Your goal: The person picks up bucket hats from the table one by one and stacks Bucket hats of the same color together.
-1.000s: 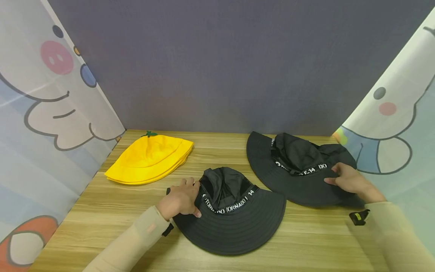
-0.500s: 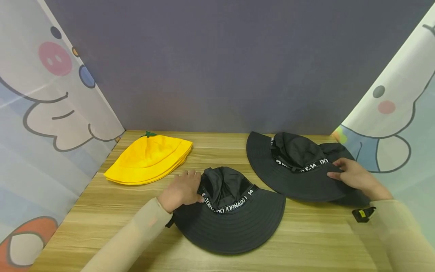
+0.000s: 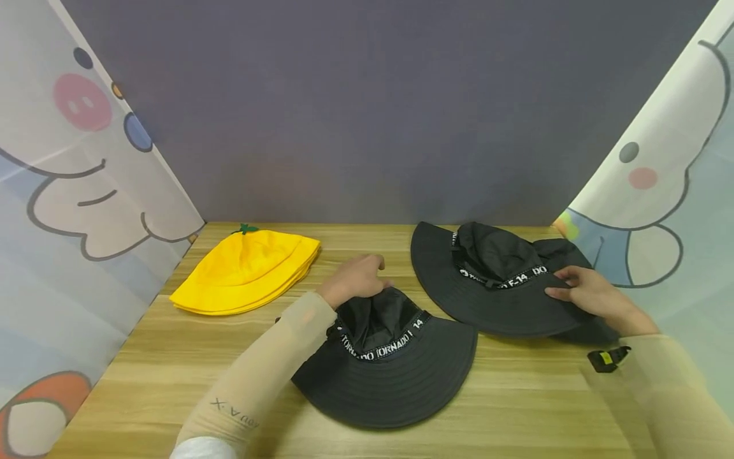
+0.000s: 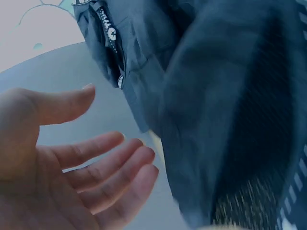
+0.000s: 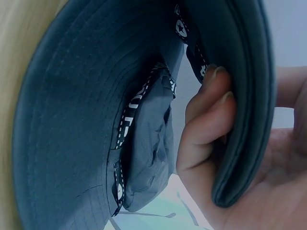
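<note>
Yellow hats [image 3: 246, 271] are nested at far left on the wooden table [image 3: 143, 382], apparently stacked so that their brims coincide. The left forearm [image 3: 266, 363] is extended diagonally; the left hand [image 3: 357, 279] is poised at the crown of the front black hat [image 3: 395, 376], fingers loosely extended, thumb spread, nothing gripped; contact cannot be confirmed. At right, a lower black hat [image 3: 590, 331] is overlapped by the upper black hat [image 3: 493, 306], whose brim is pinched between the right hand's [image 3: 596, 296] thumb and fingers, the thin edge presumably offering easiest purchase.
</note>
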Available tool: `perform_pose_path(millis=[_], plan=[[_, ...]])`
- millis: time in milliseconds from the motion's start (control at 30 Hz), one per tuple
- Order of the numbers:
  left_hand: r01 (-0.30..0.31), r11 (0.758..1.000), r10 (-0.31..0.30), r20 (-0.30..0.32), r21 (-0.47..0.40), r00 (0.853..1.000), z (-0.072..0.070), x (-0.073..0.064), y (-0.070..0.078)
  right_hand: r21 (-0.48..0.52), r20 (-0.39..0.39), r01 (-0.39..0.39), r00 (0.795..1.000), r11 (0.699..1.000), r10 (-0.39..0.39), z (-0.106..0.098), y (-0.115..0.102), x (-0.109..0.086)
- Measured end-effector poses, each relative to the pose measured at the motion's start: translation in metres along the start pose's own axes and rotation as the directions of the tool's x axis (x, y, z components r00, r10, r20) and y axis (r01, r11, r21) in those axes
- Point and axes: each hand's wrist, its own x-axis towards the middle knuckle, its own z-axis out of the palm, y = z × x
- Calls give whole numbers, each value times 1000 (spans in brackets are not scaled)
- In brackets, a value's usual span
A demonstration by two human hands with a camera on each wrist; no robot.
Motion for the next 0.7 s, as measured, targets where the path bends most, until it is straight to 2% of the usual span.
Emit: perform_pose_path(millis=[133,233,400,500,700], plan=[[-12,981,19,34,-194,999,-1,20,5,28,0,6,1000,1000,-6,0,-3,0],[6,958,11,58,-287,998,1,29,10,28,-7,20,1000,999,-19,2,-6,-1],[-2,970,17,59,-243,998,6,38,19,-35,-83,102,991,994,-105,3,-15,-4],[-38,980,43,19,-196,999,8,43,24,-89,-146,160,974,983,-172,0,-23,-7],[-69,981,56,-73,-180,996,7,52,28,-157,-201,244,941,957,-273,-7,-41,-17]])
